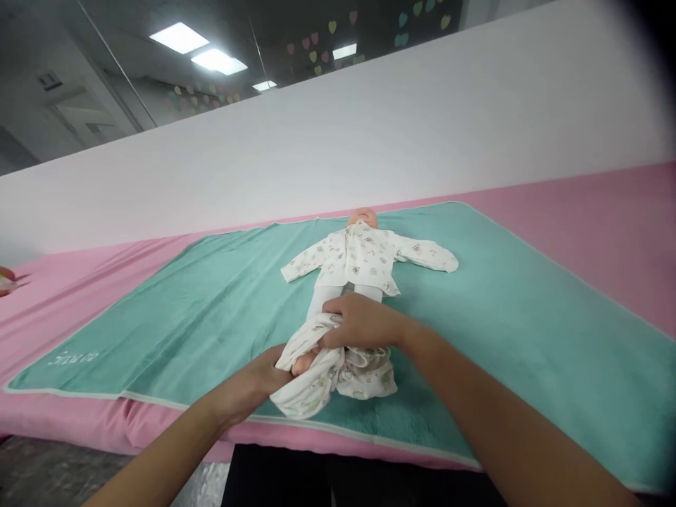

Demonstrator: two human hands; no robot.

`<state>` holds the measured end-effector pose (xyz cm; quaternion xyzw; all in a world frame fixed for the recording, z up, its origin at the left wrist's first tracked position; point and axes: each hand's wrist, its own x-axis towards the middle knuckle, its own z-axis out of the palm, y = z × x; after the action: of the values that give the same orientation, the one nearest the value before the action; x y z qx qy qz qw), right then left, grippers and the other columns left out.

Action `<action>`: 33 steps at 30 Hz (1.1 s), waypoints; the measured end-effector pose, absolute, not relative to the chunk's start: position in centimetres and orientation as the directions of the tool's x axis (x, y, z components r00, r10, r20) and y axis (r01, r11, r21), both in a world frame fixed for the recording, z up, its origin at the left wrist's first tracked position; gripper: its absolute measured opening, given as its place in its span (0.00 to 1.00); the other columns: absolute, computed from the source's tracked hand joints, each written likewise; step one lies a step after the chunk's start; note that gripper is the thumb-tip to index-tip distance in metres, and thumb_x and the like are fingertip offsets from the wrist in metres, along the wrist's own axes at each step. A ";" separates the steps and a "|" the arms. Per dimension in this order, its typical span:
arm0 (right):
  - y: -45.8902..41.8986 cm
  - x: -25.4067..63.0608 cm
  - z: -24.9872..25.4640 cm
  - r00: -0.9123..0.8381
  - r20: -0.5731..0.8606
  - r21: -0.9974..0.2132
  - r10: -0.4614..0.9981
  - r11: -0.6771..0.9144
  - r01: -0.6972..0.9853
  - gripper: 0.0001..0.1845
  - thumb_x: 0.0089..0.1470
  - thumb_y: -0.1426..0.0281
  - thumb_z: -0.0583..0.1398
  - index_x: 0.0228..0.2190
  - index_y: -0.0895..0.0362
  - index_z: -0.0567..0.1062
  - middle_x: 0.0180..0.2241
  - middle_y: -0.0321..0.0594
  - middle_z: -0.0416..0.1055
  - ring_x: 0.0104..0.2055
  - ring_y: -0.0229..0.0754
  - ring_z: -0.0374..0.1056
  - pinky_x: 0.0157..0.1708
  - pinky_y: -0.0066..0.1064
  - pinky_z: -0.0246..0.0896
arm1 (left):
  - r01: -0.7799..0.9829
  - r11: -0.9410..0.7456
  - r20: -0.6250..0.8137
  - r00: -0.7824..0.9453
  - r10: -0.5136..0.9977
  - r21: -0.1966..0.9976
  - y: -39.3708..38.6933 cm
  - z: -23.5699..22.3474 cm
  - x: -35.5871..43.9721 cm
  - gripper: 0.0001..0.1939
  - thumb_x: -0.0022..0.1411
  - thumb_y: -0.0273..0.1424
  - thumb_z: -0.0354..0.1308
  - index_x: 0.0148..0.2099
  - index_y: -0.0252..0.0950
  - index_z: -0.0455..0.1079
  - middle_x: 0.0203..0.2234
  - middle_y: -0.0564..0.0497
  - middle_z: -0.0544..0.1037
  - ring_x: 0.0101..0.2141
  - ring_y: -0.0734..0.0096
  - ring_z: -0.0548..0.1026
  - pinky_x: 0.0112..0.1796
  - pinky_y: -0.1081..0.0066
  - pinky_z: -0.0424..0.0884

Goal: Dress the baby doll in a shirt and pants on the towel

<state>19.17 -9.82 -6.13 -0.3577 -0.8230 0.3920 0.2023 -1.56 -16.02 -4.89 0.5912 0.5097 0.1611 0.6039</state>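
Baby doll [353, 276] flat on its back in the middle of the teal towel [507, 317], arms flung wide, and the action is all down at its legs! White printed jacket [338, 255] on top, pale leggings [323, 297] below, and the lower legs disappear into a bunched printed garment [322, 386]. Right hand [359, 322] curls over the top of that bundle, fingers clamped on the folds, while the left hand [248, 384] closes in from below, its fingertips buried in the cloth. Both hands are gathered tight, pressing toward each other around what looks like the doll's bare foot [303, 364]. Beneath it all, a pink sheet [591, 225] covers the surface.
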 end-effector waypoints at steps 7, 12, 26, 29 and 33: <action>-9.5 19.5 -6.2 -0.698 0.034 -0.819 0.715 0.420 0.390 0.13 0.40 0.61 0.61 0.23 0.55 0.62 0.23 0.31 0.56 0.24 0.35 0.52 0.20 0.28 0.43 | 0.580 0.025 -0.328 0.424 0.844 0.815 -15.2 -5.3 -1.6 0.16 0.50 0.35 0.57 0.41 0.36 0.72 0.33 0.50 0.77 0.35 0.61 0.73 0.32 0.70 0.67; -9.4 19.4 -6.0 -0.706 0.028 -0.815 0.707 0.426 0.393 0.13 0.40 0.62 0.62 0.29 0.53 0.66 0.27 0.31 0.63 0.27 0.36 0.58 0.22 0.28 0.49 | 0.669 -0.072 -0.252 0.376 0.892 0.740 -15.2 -5.6 -1.5 0.11 0.51 0.32 0.55 0.38 0.36 0.70 0.30 0.52 0.77 0.31 0.63 0.73 0.29 0.72 0.66; -9.7 19.2 -5.6 -0.731 0.040 -0.823 0.682 0.437 0.363 0.16 0.41 0.65 0.64 0.33 0.53 0.65 0.32 0.31 0.65 0.34 0.40 0.64 0.28 0.28 0.56 | 0.723 -0.172 0.049 0.187 0.981 0.669 -12.8 -9.3 -2.9 0.24 0.50 0.38 0.59 0.50 0.40 0.60 0.34 0.52 0.75 0.34 0.62 0.74 0.32 0.68 0.68; -9.7 19.1 -5.7 -0.749 0.015 -0.810 0.662 0.447 0.379 0.17 0.42 0.65 0.63 0.35 0.52 0.65 0.34 0.32 0.66 0.34 0.41 0.65 0.28 0.29 0.56 | 0.691 -0.106 -0.057 0.209 0.976 0.715 -12.6 -8.4 -3.1 0.27 0.50 0.39 0.59 0.52 0.41 0.59 0.36 0.50 0.75 0.34 0.63 0.74 0.32 0.68 0.70; -10.0 18.7 -6.2 -0.750 0.038 -0.793 0.661 0.476 0.380 0.17 0.44 0.65 0.62 0.37 0.51 0.66 0.34 0.33 0.68 0.34 0.41 0.65 0.28 0.29 0.55 | 0.583 -0.012 -0.225 0.332 0.916 0.812 -12.4 -6.1 -4.1 0.31 0.49 0.38 0.62 0.55 0.41 0.60 0.42 0.48 0.74 0.40 0.59 0.73 0.36 0.66 0.71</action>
<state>18.69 -9.97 -6.22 -0.3090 -0.8417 0.4079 0.1723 -4.06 -12.38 -6.11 0.6860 0.5463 0.1882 0.4422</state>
